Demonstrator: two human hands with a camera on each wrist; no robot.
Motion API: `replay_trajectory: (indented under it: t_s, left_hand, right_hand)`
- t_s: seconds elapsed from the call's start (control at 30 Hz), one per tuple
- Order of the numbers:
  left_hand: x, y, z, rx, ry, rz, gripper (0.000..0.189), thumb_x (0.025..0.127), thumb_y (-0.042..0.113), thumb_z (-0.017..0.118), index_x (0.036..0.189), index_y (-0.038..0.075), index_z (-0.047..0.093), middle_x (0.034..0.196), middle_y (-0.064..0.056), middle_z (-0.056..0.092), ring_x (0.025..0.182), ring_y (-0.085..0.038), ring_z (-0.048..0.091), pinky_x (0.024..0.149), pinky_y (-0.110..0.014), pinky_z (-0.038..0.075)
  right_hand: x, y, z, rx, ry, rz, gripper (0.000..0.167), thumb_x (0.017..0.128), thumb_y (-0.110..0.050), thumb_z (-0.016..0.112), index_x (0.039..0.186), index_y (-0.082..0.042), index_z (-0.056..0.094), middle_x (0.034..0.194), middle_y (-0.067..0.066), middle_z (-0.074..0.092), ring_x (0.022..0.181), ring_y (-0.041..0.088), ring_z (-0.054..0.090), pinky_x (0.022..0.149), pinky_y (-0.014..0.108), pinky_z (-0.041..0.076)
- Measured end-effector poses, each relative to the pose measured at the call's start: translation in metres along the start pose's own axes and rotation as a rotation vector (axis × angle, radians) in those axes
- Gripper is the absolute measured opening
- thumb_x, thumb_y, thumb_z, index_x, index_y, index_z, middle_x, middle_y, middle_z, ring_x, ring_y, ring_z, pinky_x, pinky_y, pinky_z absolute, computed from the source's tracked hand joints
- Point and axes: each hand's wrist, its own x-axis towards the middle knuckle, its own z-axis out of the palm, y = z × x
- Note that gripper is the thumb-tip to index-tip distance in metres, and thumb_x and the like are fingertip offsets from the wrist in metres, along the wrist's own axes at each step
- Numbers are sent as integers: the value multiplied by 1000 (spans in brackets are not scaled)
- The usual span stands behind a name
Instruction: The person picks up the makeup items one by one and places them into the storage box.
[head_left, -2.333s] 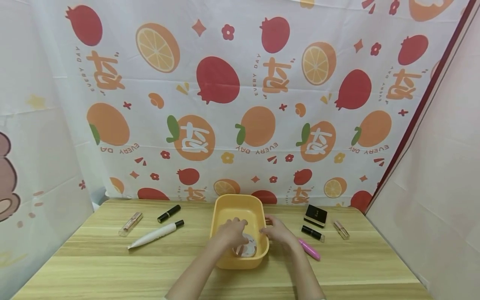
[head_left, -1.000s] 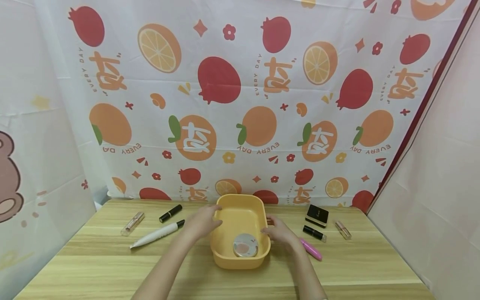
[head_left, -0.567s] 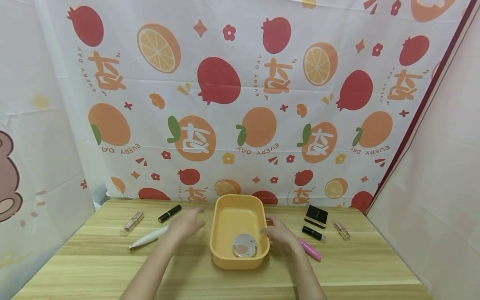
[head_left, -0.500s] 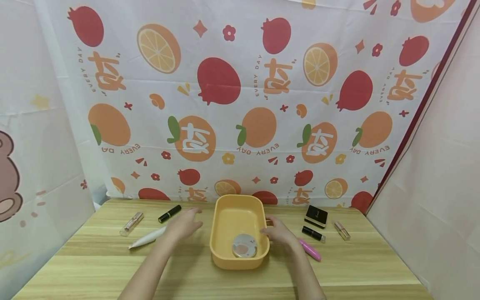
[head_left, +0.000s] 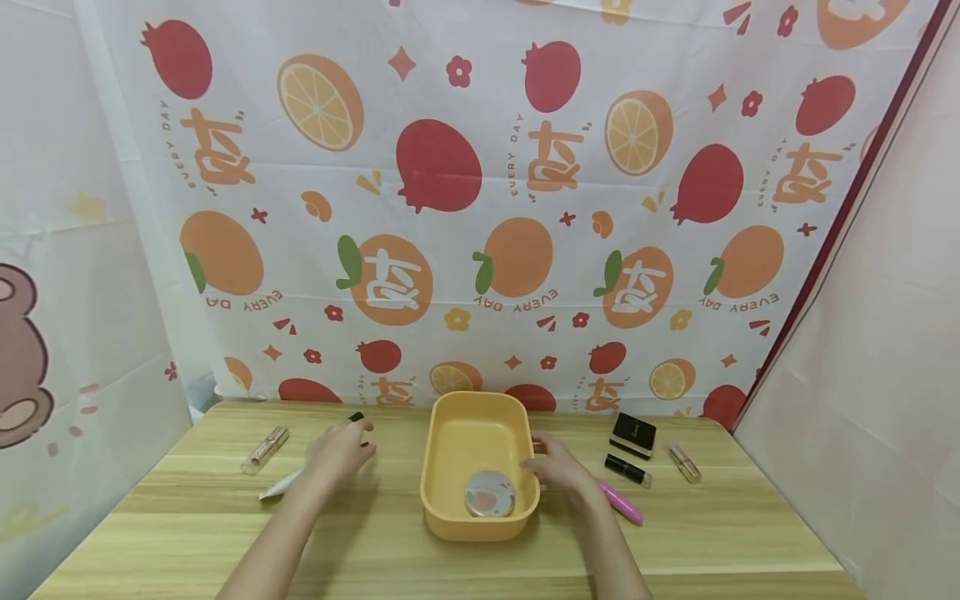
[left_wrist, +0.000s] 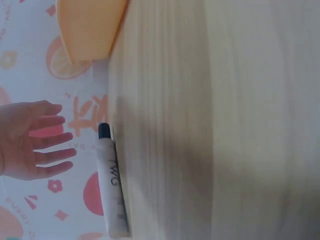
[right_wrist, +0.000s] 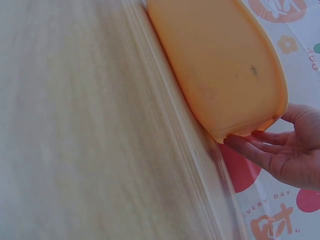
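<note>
Over the left part of the table, my left hand (head_left: 337,454) hovers with spread fingers, holding nothing. In the left wrist view, a white squeeze tube (left_wrist: 111,190) with a black cap lies beyond that hand; in the head view the hand hides most of it. A black lipstick-like tube (head_left: 356,417) peeks out behind the fingers. My right hand (head_left: 561,468) grips the right wall of a yellow box (head_left: 480,530), thumb at the rim and fingers along the outside. Inside the box, near its front end, lies a round patterned compact (head_left: 490,493).
A clear-and-pink lipstick tube (head_left: 265,450) lies at the far left. Right of the box are a black square compact (head_left: 632,435), a black-capped tube (head_left: 627,470), a pink pen-like tube (head_left: 620,502) and a small rose-gold tube (head_left: 684,462). A fruit-print curtain (head_left: 480,192) hangs behind the table.
My left hand has left the compact in the box, passed the box's left rim and moved left over the white squeeze tube. The right hand keeps its place on the box.
</note>
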Motion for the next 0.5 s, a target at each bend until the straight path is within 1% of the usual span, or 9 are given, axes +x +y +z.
replay_trajectory:
  t_s: [0.13,0.23,0.37,0.43,0.5]
  left_hand:
    - [0,-9,1,7,-4,-18,32,84,12,62,113,-1,59,111,-27,56,96,-45,54,65,-54,48]
    - [-1,-16,2,23,-7,-13,32,82,9,64,112,-2,59,109,-29,55,94,-46,54,65,-53,48]
    - [-4,-25,4,22,-18,-11,30,82,5,57,112,-3,59,108,-31,55,94,-48,53,66,-54,48]
    - [-5,-29,4,8,-26,-24,31,84,7,53,113,-3,58,109,-31,54,96,-49,51,68,-56,47]
    - [-5,-32,4,3,-33,-32,31,87,11,53,114,-4,57,110,-32,54,97,-50,51,69,-56,46]
  right_hand:
    - [0,0,-1,-4,11,16,58,80,0,59,131,12,35,116,25,50,91,26,57,73,35,52]
    - [0,-1,-1,-6,16,24,57,81,-1,59,131,12,35,116,24,50,92,25,57,73,35,52]
    - [0,-2,0,2,10,23,57,81,0,58,132,11,34,117,25,50,92,26,57,73,36,52]
    - [0,-3,0,10,5,23,58,82,0,58,132,12,34,117,26,49,92,26,57,73,36,52]
    - [-1,-4,1,13,2,24,58,82,0,58,133,12,33,118,28,48,92,27,57,74,36,52]
